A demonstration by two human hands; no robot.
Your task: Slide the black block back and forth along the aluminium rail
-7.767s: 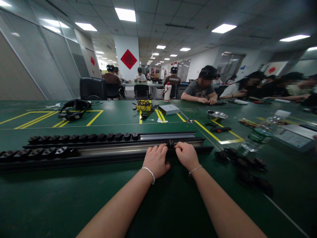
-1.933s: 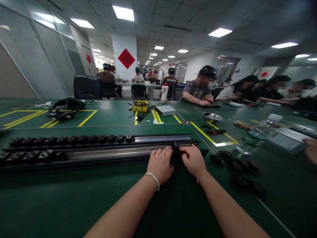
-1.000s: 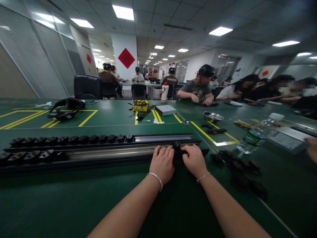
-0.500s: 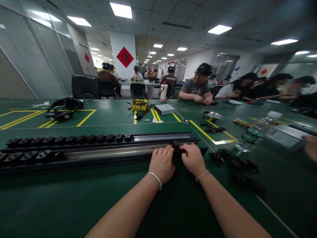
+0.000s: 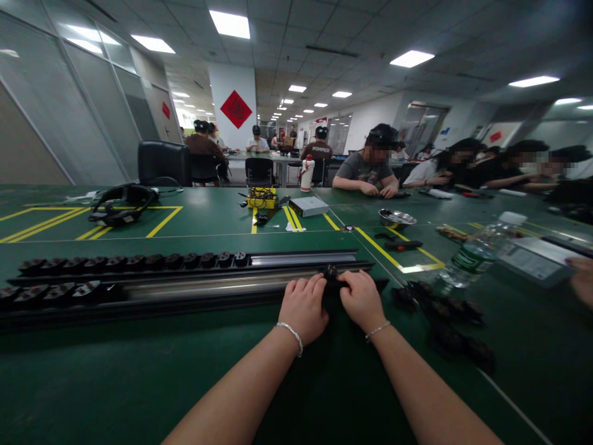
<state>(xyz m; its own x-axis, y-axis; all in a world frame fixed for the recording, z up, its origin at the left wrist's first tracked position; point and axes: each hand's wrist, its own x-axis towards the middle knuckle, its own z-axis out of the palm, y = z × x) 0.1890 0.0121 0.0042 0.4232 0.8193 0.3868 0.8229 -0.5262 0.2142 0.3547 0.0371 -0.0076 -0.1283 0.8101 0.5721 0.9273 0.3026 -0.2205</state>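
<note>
A black rail (image 5: 204, 288) with a shiny metal channel lies across the table in front of me, and several round black socket modules (image 5: 88, 292) sit on its left part. Near its right end is one more small black socket module (image 5: 329, 272), between my two hands. My left hand (image 5: 303, 307) has its fingers curled over the rail, the fingertips at the left side of this module. From the right, my right hand (image 5: 364, 300) grips the module with bent fingers. The undersides of both hands' grips are hidden.
Behind lies a second rail (image 5: 301, 258) carrying a row of socket modules. To the right are loose black modules (image 5: 440, 306), a water bottle (image 5: 482, 253), a metal bowl (image 5: 397, 217) and a grey box (image 5: 537, 259). Another person's hand (image 5: 581, 278) shows at the right edge.
The whole view has shifted slightly. Both hands stay at the same module near the rail's right end, with hardly any visible movement.
</note>
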